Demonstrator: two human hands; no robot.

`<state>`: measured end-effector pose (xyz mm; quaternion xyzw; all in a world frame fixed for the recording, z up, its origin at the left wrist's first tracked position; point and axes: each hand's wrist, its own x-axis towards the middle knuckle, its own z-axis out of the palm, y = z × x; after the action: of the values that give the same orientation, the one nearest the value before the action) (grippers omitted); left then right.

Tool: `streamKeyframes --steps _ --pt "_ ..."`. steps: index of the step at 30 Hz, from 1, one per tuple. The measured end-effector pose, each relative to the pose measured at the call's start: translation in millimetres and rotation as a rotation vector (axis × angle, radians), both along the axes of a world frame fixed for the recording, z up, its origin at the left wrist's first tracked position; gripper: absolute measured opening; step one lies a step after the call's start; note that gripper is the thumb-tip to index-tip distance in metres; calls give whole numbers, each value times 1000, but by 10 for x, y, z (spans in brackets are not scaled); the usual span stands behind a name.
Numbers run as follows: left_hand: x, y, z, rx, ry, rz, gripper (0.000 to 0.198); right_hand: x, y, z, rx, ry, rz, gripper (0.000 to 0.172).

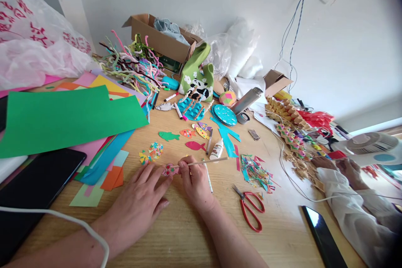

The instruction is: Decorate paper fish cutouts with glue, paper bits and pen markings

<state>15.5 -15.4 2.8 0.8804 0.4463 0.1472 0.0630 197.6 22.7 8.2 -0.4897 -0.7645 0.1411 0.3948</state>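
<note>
My left hand [138,203] lies flat on the wooden table [188,234], its fingers spread and their tips touching a small pink patterned paper fish [169,170]. My right hand [194,180] pinches a thin wooden stick [209,161], which points to the right, against that same fish. Just beyond lie more paper fish: a green one [168,135], an orange one [187,133], a pink one [195,145] and two small colourful ones [151,153]. A glue bottle [217,150] stands close to the stick's far end.
Red scissors [249,209] and paper scraps [256,171] lie to the right. Coloured paper sheets [63,117], a dark tablet [31,192] and pipe cleaners [135,65] fill the left. Another person's white-sleeved arms [348,201] rest at the right by a phone [323,238].
</note>
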Motion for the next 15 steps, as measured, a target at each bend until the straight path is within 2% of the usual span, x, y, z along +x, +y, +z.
streamKeyframes --steps 5,10,15 --pt "-6 2 18 13 3 -12 51 16 -8 12 16 22 9 25" --pt "-13 17 26 -3 21 -21 47 140 -42 32 73 118 -116 36" --pt "-26 25 -6 41 9 -39 47 258 -57 30 89 42 -111 41"
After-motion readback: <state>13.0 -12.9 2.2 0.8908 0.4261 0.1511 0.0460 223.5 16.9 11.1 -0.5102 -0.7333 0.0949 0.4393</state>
